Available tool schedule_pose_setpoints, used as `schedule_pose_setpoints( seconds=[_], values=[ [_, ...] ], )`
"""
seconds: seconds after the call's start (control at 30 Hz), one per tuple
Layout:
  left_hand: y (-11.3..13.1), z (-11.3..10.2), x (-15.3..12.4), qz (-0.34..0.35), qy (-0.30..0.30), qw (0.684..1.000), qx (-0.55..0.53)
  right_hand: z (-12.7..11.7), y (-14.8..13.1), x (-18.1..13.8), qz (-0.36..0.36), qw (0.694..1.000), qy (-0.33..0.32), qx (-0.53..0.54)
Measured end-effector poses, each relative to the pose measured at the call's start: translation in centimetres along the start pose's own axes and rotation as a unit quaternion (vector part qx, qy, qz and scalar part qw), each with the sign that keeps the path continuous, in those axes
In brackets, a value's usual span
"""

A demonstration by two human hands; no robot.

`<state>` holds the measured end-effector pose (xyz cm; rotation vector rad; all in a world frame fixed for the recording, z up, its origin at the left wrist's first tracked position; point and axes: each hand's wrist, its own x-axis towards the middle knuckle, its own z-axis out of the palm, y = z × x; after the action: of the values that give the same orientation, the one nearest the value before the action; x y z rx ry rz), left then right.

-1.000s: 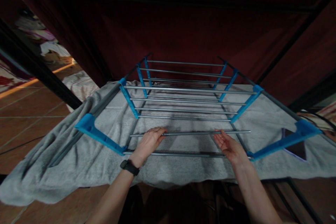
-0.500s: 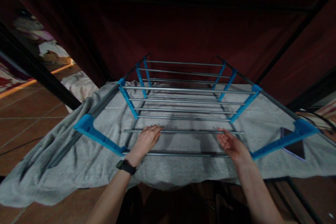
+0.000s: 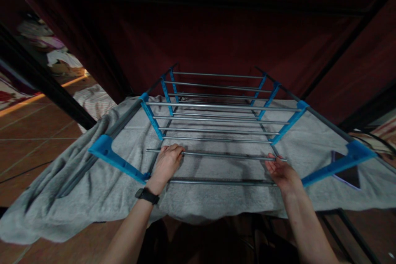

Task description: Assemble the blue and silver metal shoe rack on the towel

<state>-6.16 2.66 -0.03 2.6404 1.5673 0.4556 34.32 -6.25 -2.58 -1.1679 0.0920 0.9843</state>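
Observation:
A loose metal rod (image 3: 222,156) spans the near part of a rack made of grey tubes and blue plastic brackets. My left hand (image 3: 168,160), with a dark watch on its wrist, is closed around the rod near its left end. Near the other end, my right hand (image 3: 281,171) pinches the rod, palm turned up. The rod tilts slightly, its right end lower. Closest to me, a fixed rod (image 3: 222,182) joins the near left bracket (image 3: 116,159) and the near right bracket (image 3: 337,164). Several more rods run between the brackets farther back.
The rack stands on a grey blanket (image 3: 198,204) against a dark red panel (image 3: 216,37). A phone-like dark device (image 3: 346,170) lies on the blanket at right. Cables (image 3: 375,140) lie beyond it. Tiled floor (image 3: 37,132) and piled cloth (image 3: 63,57) show at left.
My hands have moved apart along the rod, the left one leftward and the right one rightward. The rod has gone from nearly level to tilted, right end lower.

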Motion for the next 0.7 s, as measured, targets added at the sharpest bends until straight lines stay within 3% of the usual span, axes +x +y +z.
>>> schedule_pose_setpoints(
  seconds=[0.27,0.5,0.6,0.7],
  values=[
    [-1.2,-0.2,-0.3,-0.067,0.056,0.996,0.027,-0.8,0.1,0.5,-0.025,0.999,0.026,0.011],
    [-2.6,0.0,-0.8,-0.205,0.157,0.965,0.045,-1.7,0.0,1.3,-0.042,0.999,0.034,0.008],
    [-3.3,0.2,-0.3,-0.264,0.219,0.939,-0.04,-2.0,-0.1,1.4,-0.047,0.998,0.037,0.015],
    [-3.7,0.3,0.5,-0.331,0.249,0.876,-0.247,-2.3,-0.1,1.5,-0.052,0.998,0.038,0.021]
  ],
)
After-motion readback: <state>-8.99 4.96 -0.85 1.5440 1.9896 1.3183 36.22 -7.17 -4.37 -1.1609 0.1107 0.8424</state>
